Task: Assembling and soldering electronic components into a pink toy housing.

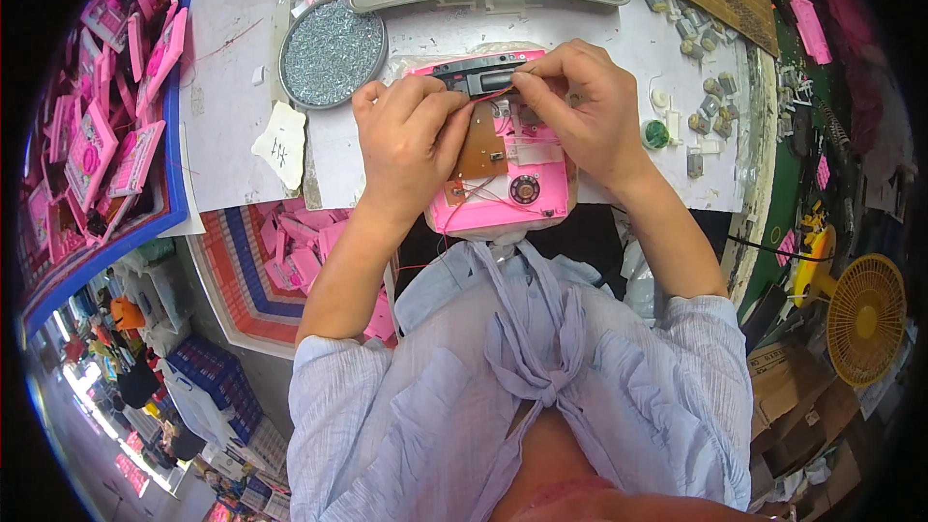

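A pink plastic toy housing [493, 219] lies open on the table in front of me. Inside it are a brown circuit board [480, 157], a round black speaker [525, 189] and loose thin wires. Across its far end sits a long black plastic part [478, 65]. Thin red and yellow wires [493, 94] run along that part's near edge, between my fingertips. My left hand [411, 130] pinches at their left end, over the board. From the right, my right hand [588, 108] pinches their other end beside the black part. The fingers partly hide the wires.
A round tray of small screws [333, 53] and a metal tray [541, 2] with springs stand farther back. Small grey motors [710, 101] and a green-and-white roll [655, 133] lie right. Pink parts fill a blue-edged bin [179, 155] at left. A yellow fan [867, 319] stands at right.
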